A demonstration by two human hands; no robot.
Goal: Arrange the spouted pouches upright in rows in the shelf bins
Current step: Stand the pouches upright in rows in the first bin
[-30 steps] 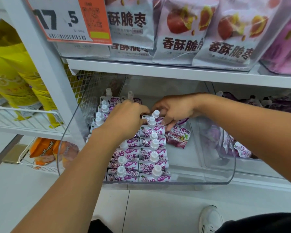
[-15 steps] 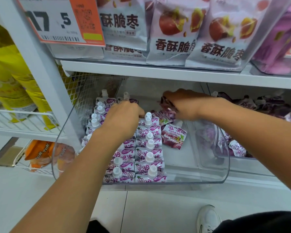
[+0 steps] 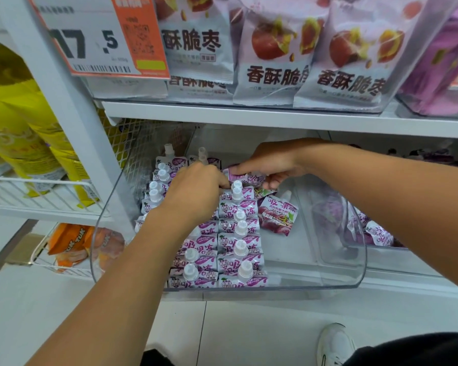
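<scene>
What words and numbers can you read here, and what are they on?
"17.5": price tag; its small print and code are too blurred.
"香酥脆枣": snack bags on the upper shelf.
"TUK": orange packs, low left.
"吸果冻": spouted pouches in the clear bin.
Yellow bags: unreadable.

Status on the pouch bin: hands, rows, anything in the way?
Right hand pinches a pouch at the back of the clear bin. Left hand rests on the upright rows. Loose pouch lies tilted beside them, unsorted.
</scene>
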